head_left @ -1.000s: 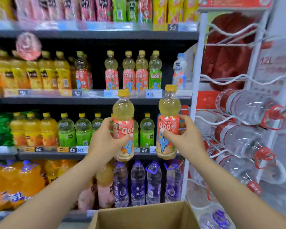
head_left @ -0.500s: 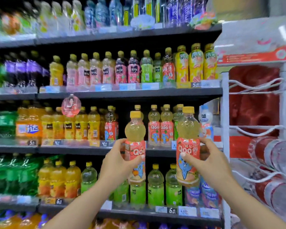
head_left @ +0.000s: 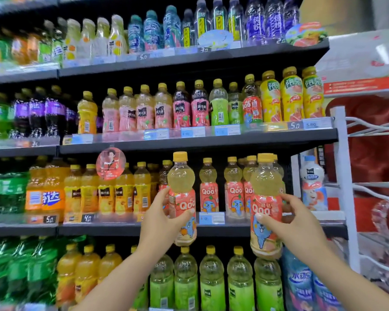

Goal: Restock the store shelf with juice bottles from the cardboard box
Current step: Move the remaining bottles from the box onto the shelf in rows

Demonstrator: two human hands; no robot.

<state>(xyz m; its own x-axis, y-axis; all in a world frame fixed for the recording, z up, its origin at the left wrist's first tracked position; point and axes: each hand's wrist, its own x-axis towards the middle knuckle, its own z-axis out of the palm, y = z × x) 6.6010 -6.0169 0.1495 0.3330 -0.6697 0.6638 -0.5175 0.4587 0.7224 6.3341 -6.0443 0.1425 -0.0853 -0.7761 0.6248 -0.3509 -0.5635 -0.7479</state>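
Observation:
My left hand (head_left: pixel 161 223) grips a Qoo juice bottle (head_left: pixel 182 182) with a yellow cap and a pink label, held upright. My right hand (head_left: pixel 295 230) grips a second, matching Qoo bottle (head_left: pixel 265 212), also upright. Both bottles hang in front of the dark shelf (head_left: pixel 211 230) that carries a row of the same Qoo bottles (head_left: pixel 208 187). A gap in that row lies behind the left bottle. The cardboard box is out of view.
Orange juice bottles (head_left: pixel 124 194) fill the same shelf to the left, under a round hanging tag (head_left: pixel 111 163). Green-labelled bottles (head_left: pixel 211 279) stand on the shelf below. A white yoghurt-drink bottle (head_left: pixel 312 185) and a white wire rack (head_left: pixel 344 176) stand to the right.
The view has tilted up, so the cardboard box has dropped out of sight. Both hands have raised their bottles from the lower shelves to the level of the Qoo row.

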